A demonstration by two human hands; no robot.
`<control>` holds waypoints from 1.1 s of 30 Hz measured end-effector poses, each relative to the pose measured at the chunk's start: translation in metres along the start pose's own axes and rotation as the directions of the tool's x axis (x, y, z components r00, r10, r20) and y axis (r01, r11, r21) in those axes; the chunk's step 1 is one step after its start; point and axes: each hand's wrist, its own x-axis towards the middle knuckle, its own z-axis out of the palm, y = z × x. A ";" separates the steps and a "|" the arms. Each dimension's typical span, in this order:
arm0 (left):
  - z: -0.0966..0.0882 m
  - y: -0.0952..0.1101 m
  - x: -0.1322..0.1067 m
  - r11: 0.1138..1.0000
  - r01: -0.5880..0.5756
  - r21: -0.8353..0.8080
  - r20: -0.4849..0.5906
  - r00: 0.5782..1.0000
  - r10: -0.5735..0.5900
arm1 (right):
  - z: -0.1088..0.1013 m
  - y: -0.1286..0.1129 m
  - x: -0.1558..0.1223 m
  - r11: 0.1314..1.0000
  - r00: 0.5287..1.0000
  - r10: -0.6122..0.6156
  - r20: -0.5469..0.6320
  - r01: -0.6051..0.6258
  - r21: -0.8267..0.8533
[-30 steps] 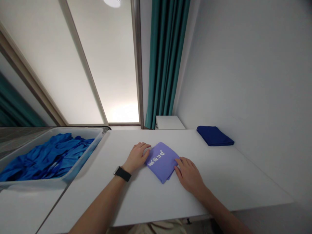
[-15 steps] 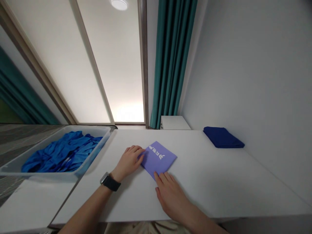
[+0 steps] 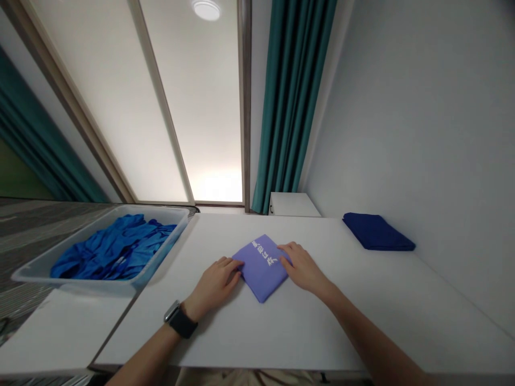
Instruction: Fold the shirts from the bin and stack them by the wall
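A folded purple cloth (image 3: 262,265) with white lettering lies flat on the white table (image 3: 306,316), one corner pointing toward me. My left hand (image 3: 214,284), a dark watch on its wrist, rests at the cloth's left edge with its fingers flat and together on the fabric. My right hand (image 3: 301,266) lies on the cloth's right edge, fingers stretched out and pressing down. Neither hand lifts the cloth.
A grey tray (image 3: 40,273) heaped with bright blue cloths stands at the left on a lower white surface. A folded dark blue cloth (image 3: 377,231) lies at the table's far right by the wall. A small white cabinet (image 3: 293,204) and teal curtain stand behind the table.
My right hand has moved from the cloth's near corner up to its right edge. The left hand stayed at the left edge. The cloth has turned slightly.
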 end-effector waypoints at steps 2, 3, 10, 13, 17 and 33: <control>-0.001 -0.002 0.006 1.000 0.015 0.000 0.011 1.000 -0.015 | 0.000 0.004 -0.001 1.000 0.999 0.028 0.039 -0.028 0.003; -0.001 -0.004 0.011 1.000 0.020 0.002 0.016 1.000 -0.020 | 0.000 0.005 -0.002 0.999 0.997 0.043 0.058 -0.043 -0.001; 0.009 -0.016 0.056 1.000 0.028 0.010 0.014 0.999 -0.029 | 0.004 0.020 -0.002 0.993 0.987 0.112 0.112 -0.108 -0.045; 0.018 -0.018 0.067 0.998 0.059 -0.019 -0.019 0.998 -0.059 | 0.004 0.028 0.000 0.991 0.984 0.119 0.133 -0.111 -0.069; 0.030 -0.018 0.067 0.998 0.064 -0.022 -0.093 0.994 -0.066 | 0.005 0.042 0.007 0.980 0.976 0.167 0.136 -0.150 -0.129; 0.040 -0.024 0.049 0.998 -0.057 0.038 -0.050 0.997 0.059 | 0.036 0.053 0.037 0.958 0.977 0.214 -0.010 -0.212 -0.193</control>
